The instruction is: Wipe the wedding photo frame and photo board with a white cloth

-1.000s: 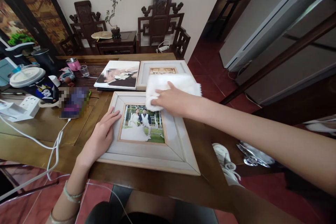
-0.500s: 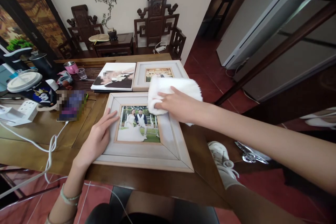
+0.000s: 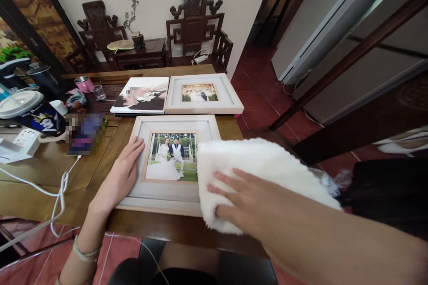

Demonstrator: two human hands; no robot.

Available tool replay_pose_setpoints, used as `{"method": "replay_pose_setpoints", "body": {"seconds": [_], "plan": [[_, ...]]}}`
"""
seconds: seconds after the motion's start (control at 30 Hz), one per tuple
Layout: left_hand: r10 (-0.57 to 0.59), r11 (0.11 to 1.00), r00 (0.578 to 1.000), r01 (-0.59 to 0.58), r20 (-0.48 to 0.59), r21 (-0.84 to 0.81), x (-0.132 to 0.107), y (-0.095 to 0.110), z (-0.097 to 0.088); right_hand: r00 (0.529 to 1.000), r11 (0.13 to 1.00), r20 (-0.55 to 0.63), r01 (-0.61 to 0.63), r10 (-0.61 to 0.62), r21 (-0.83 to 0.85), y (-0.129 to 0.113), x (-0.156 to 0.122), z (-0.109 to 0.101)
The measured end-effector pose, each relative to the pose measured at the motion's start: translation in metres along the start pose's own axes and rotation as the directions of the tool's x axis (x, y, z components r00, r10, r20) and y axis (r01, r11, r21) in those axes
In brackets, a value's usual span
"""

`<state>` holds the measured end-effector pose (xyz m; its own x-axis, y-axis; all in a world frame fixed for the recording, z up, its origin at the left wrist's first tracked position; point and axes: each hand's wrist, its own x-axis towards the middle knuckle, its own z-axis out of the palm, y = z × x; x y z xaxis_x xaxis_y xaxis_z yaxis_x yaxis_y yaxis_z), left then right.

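A pale wooden picture frame [image 3: 174,124] with a wedding photo lies flat near the front edge of the brown table [image 3: 50,173]. My left hand [image 3: 120,178] lies flat and open on the frame's left border. My right hand [image 3: 247,200] presses a fluffy white cloth [image 3: 257,160] with spread fingers onto the frame's lower right corner; the cloth hides that side of the frame.
Behind it lie a second framed photo [image 3: 203,93] and an unframed photo print [image 3: 140,95]. At left are a blurred object, a white power strip [image 3: 25,136] with cables [image 3: 63,182], cups and a dish. Carved chairs stand beyond; red floor at right.
My right hand has slid the cloth from the frame's top right down to its lower right corner, closer to me. The left hand has stayed on the left border.
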<state>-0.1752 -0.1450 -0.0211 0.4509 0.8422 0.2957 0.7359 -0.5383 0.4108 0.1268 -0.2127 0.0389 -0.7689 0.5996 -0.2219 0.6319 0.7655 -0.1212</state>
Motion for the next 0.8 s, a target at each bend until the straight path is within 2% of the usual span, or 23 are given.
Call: {"method": "replay_pose_setpoints", "body": {"seconds": [0.1, 0.17, 0.23, 0.27, 0.37, 0.47, 0.53, 0.6, 0.73, 0.8], "plan": [[-0.008, 1.000, 1.000, 0.008, 0.012, 0.005, 0.001, -0.002, 0.001, 0.998, 0.999, 0.053, -0.034, 0.032, 0.039, -0.014, 0.001, -0.006], [-0.006, 1.000, 1.000, 0.006, 0.003, 0.000, 0.001, -0.003, 0.001, 0.989, 0.992, 0.091, -0.119, 0.115, 0.044, -0.007, 0.009, -0.016], [-0.005, 1.000, 1.000, 0.005, -0.003, 0.001, 0.002, -0.003, 0.000, 0.980, 0.981, 0.054, -0.192, 0.191, 0.013, 0.013, 0.020, -0.022], [-0.002, 1.000, 1.000, 0.002, -0.003, 0.002, 0.002, -0.003, 0.000, 0.975, 0.975, -0.009, -0.221, 0.221, -0.018, 0.026, 0.027, -0.024], [-0.001, 1.000, 1.000, 0.001, -0.002, 0.004, 0.001, -0.005, -0.001, 0.962, 0.953, -0.152, -0.250, 0.225, -0.170, 0.068, 0.046, -0.020], [-0.004, 1.000, 1.000, 0.004, -0.022, -0.003, 0.001, -0.006, 0.000, 0.964, 0.933, -0.169, -0.243, 0.204, -0.264, 0.084, 0.056, -0.015], [0.003, 1.000, 0.999, -0.003, -0.040, -0.009, 0.001, -0.006, 0.000, 0.973, 0.931, -0.117, -0.225, 0.199, -0.287, 0.072, 0.053, -0.014], [0.003, 1.000, 0.999, -0.003, -0.044, -0.007, 0.001, -0.006, 0.001, 0.980, 0.944, -0.048, -0.197, 0.191, -0.263, 0.046, 0.042, -0.017], [-0.008, 1.000, 1.000, 0.009, -0.028, 0.022, 0.001, -0.006, 0.001, 0.987, 0.991, 0.139, -0.058, 0.075, -0.119, -0.012, 0.016, -0.031], [-0.005, 1.000, 1.000, 0.006, -0.022, 0.028, 0.001, -0.007, 0.002, 0.978, 1.000, 0.210, -0.008, 0.011, -0.015, -0.029, 0.008, -0.038]]}}
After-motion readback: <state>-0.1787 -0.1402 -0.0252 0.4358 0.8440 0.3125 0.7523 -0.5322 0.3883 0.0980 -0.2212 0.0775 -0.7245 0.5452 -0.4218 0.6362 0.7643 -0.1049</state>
